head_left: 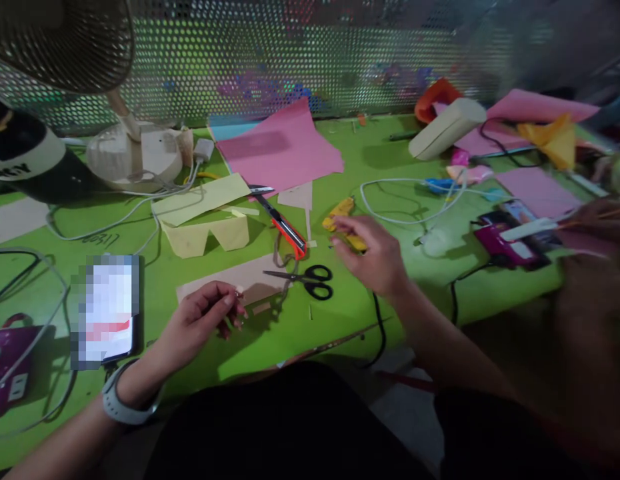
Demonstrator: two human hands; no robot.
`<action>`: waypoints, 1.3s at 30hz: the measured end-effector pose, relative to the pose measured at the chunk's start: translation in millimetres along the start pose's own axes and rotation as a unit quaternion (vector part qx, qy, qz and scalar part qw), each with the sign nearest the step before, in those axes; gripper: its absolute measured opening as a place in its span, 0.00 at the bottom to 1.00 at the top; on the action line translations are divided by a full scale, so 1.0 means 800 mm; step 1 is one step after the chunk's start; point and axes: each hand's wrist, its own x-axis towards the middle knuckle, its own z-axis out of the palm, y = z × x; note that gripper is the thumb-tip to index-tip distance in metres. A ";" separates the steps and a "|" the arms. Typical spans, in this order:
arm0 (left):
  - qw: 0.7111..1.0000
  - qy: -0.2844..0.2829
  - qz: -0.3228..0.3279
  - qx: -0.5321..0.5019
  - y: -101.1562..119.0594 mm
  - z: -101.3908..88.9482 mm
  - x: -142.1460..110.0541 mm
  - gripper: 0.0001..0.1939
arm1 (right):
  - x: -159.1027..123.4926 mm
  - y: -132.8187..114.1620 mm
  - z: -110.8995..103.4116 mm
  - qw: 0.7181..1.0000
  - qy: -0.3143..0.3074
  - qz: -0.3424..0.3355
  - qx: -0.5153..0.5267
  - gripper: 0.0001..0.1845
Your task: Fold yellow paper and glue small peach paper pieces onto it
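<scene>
My left hand [203, 320] hovers over the green table [270, 333], fingers pinched on a small tan paper scrap [239, 289]. It wears a white watch on the wrist. My right hand [375, 257] reaches to a yellow glue gun [343, 217] and closes on its lower end. Black-handled scissors [305, 279] lie between both hands, next to a tan paper sheet [240, 277]. An orange box cutter [283, 227] lies just beyond the scissors.
A phone [110, 310] lies at the left, a fan base [133, 153] at the back left. Pink paper [280, 150], yellow paper cut-outs [205, 223], white cables [405, 217] and a magenta glue gun [505, 243] crowd the table. A perforated metal screen [310, 60] stands behind.
</scene>
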 end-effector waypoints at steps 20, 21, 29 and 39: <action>0.998 0.021 0.032 -0.049 -0.016 0.000 0.004 0.13 | 0.019 0.071 -0.019 0.977 0.003 0.050 -0.209 0.21; 0.998 0.027 0.036 -0.047 -0.017 -0.001 0.004 0.14 | 0.017 0.064 -0.023 0.989 0.017 0.041 -0.138 0.19; 0.993 0.085 0.076 -0.018 -0.025 -0.011 0.010 0.14 | -0.012 -0.029 0.000 0.933 -0.205 0.053 0.292 0.11; 0.990 0.101 0.091 0.034 -0.030 -0.014 0.011 0.12 | -0.036 -0.081 0.032 0.925 -0.254 -0.147 0.242 0.08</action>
